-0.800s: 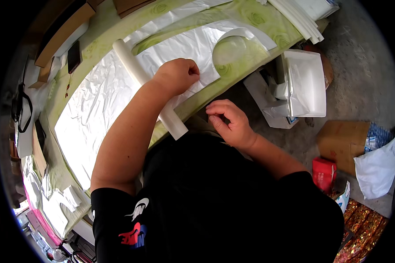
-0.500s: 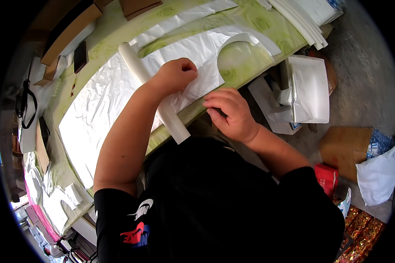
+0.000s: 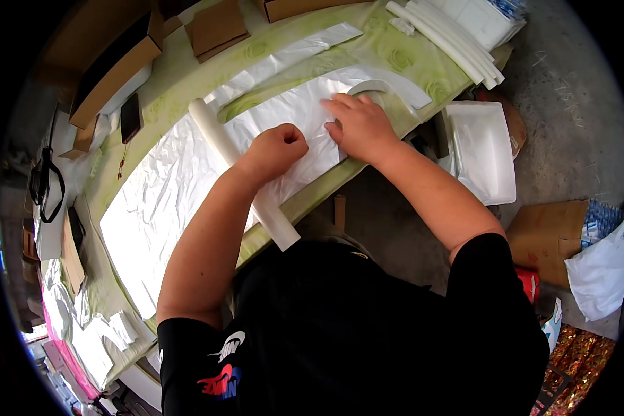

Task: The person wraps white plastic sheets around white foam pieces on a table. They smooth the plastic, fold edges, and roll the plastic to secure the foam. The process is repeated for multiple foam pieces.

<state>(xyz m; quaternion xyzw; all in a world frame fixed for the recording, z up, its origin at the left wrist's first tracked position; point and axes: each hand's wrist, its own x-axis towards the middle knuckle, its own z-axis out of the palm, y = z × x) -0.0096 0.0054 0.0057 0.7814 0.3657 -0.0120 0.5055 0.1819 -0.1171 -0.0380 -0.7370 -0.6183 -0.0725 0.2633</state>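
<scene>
A: Where's the sheet (image 3: 163,187)?

B: It lies spread along the near side of the table (image 3: 388,59), white and wrinkled, mostly to the left. Two straps (image 3: 288,59) run from it toward the right, with green table showing between them

A: And the roll (image 3: 217,133)?

B: It lies aslant across the sheet, white too, its near end poking past the table edge toward the black shirt (image 3: 367,319)

A: How does the left hand (image 3: 277,149) look?

B: Just right of the roll, its wrist crossing over it, fingers curled in to meet the thumb around a small hollow. I can't tell whether any plastic is pinched there

A: The right hand (image 3: 360,128)?

B: Thumb and fingers apart, palm down, over the sheet near the curved strap. Whether the fingertips press on it, I can't tell. The hands are near each other, not touching

A: What else is on the table?

B: A dark phone (image 3: 130,118) at the left, flat cardboard (image 3: 217,29) at the far side, white tubes (image 3: 451,45) side by side at the right

A: Past its edge?

B: A white box (image 3: 489,149) near the right end, then a brown carton (image 3: 544,239) with a white bag (image 3: 603,274) next to it
</scene>
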